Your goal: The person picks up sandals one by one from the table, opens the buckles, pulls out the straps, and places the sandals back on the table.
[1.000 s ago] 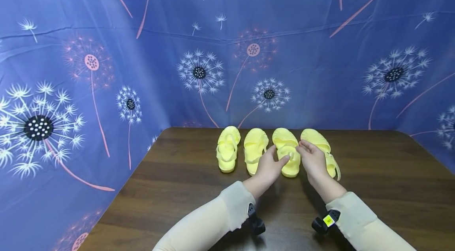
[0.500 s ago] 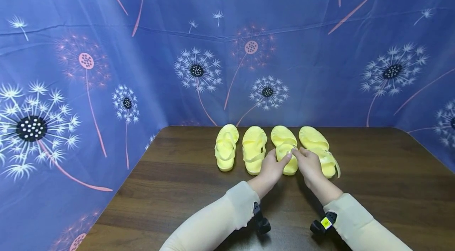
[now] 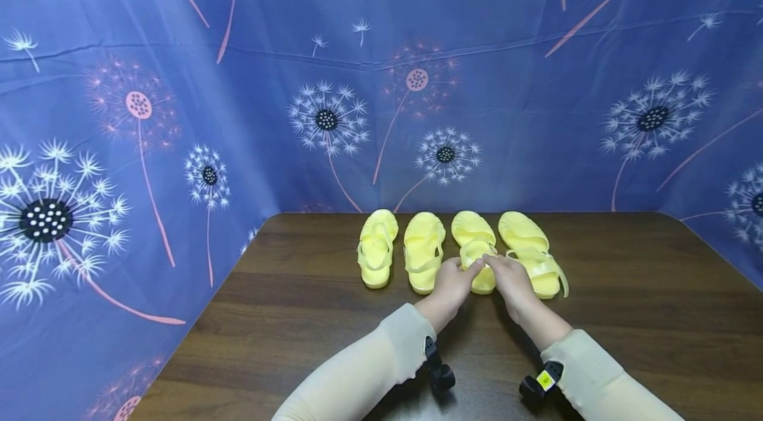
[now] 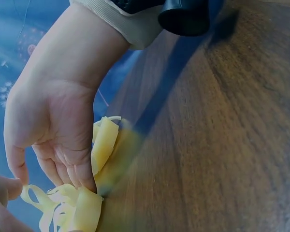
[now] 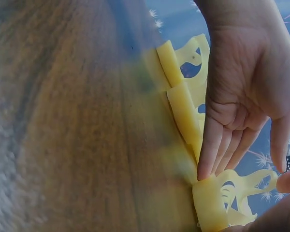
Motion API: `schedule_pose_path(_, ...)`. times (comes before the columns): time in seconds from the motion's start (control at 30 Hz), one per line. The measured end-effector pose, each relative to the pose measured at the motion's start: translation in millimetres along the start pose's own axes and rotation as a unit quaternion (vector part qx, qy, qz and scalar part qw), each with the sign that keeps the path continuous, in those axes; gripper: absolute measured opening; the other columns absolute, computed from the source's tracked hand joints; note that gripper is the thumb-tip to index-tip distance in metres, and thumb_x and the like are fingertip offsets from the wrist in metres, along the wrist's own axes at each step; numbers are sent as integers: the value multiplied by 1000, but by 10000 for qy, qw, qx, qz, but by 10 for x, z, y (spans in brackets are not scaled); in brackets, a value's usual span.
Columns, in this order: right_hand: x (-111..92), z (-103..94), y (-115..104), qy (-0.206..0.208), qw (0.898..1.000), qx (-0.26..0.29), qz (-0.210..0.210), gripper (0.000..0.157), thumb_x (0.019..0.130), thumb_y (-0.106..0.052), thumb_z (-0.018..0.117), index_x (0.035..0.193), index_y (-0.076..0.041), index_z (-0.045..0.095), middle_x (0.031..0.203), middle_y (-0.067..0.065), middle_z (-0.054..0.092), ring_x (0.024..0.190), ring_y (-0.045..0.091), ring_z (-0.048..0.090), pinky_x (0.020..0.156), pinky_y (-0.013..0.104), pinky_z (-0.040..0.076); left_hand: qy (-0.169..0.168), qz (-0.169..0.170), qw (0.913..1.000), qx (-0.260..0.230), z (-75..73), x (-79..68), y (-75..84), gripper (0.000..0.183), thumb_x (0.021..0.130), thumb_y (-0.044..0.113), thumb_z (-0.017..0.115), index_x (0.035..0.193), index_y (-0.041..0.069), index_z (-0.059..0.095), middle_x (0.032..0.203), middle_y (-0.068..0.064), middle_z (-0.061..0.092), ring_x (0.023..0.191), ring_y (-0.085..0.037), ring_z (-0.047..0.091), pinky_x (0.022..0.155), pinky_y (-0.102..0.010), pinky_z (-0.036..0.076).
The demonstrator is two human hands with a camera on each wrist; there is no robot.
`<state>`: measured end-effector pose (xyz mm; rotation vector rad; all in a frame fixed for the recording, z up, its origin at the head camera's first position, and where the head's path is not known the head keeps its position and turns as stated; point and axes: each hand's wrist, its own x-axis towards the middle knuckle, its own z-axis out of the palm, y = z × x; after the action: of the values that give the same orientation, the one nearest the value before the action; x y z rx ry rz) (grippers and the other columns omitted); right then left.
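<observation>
Several yellow sandals stand in a row, toes toward the back of the table. At the third from the left, a yellow sandal [image 3: 472, 226], both hands meet over the ankle strap. My left hand [image 3: 451, 286] is on its left side, fingers along the heel and thumb at the raised strap [image 4: 46, 205]. From the other side my right hand [image 3: 514, 283] holds it likewise, its thumb tip by the strap in the right wrist view. The two thumbs nearly touch. In the head view the hands partly cover this sandal's heel and strap.
Two more sandals, one far left [image 3: 377, 250] and one beside it [image 3: 424, 250], stand left of the hands. Another sandal [image 3: 523, 232] is close on the right, its strap sticking out. The brown wooden table [image 3: 268, 335] ends at a blue dandelion-print cloth [image 3: 524, 156].
The right hand has moved left, and the thumbs have come together over the third sandal's strap, which stood visible between them earlier. The head view has shifted slightly.
</observation>
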<state>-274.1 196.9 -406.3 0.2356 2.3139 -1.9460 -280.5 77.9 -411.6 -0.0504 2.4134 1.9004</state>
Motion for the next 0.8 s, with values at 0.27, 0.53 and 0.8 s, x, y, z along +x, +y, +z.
schedule_pose_path(0.27, -32, 26, 1, 35, 10000, 87, 17, 70, 102, -30, 42, 147, 14, 13, 159, 27, 3, 147, 42, 4, 120, 54, 12, 75, -30, 9996, 253, -13, -8, 0, 56, 91, 33, 67, 127, -8, 56, 128, -20, 60, 119, -30, 56, 99, -46, 48)
schedule_pose_path(0.53, -77, 51, 10, -34, 9999, 114, 75, 69, 101, -26, 42, 147, 15, 12, 160, 25, 1, 147, 42, 0, 119, 56, 8, 125, 19, 9994, 334, -49, -62, -16, 55, 89, 31, 70, 125, -9, 57, 126, -21, 61, 116, -29, 58, 97, -46, 49)
schedule_pose_path(0.8, -162, 50, -1, -191, 9996, 183, 98, 68, 102, -23, 42, 148, 14, 9, 160, 24, -1, 147, 43, -2, 119, 57, 7, 93, 35, 9999, 75, -88, -139, -70, 57, 87, 32, 72, 125, -8, 55, 123, -22, 61, 113, -29, 60, 93, -44, 52)
